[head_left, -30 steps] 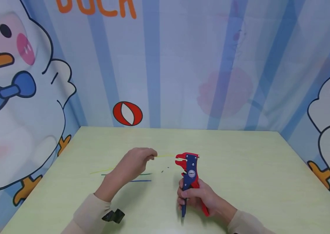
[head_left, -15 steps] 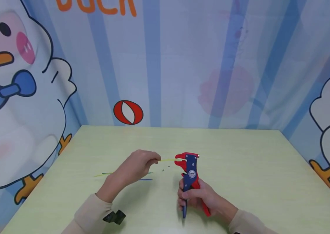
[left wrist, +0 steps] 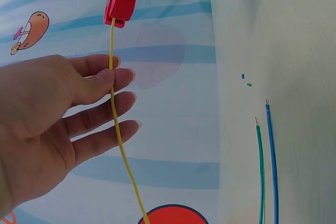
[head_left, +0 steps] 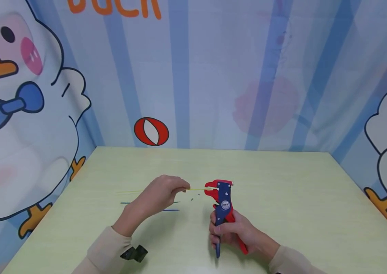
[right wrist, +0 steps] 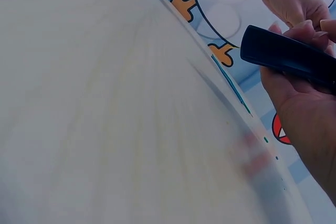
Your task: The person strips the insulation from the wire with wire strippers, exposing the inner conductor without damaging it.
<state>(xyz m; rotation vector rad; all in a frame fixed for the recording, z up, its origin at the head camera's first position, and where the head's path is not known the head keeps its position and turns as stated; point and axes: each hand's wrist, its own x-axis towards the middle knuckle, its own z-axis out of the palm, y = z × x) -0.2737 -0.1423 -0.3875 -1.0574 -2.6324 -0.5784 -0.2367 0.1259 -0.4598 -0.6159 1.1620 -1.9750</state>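
A thin yellow wire (left wrist: 124, 153) is pinched between the thumb and fingers of my left hand (left wrist: 79, 98). Its end sits between the red jaws of a wire stripper (head_left: 223, 203), as the left wrist view shows. My right hand (head_left: 229, 230) grips the stripper's blue and red handles, holding the tool upright above the table. The handles stand apart. In the right wrist view one dark handle (right wrist: 286, 53) crosses the palm. Behind my left hand in the head view, the rest of the yellow wire trails leftward.
On the table (head_left: 282, 190) lie a green wire (left wrist: 261, 171) and a blue wire (left wrist: 272, 161), both with bare copper ends. Small cut bits of insulation (left wrist: 249, 84) lie near them. A cartoon-printed curtain (head_left: 207, 76) surrounds the table.
My left hand has shifted slightly right and down, bringing the yellow wire's end into the stripper's jaws. The wire's trailing tail has swung. My right hand has hardly moved.
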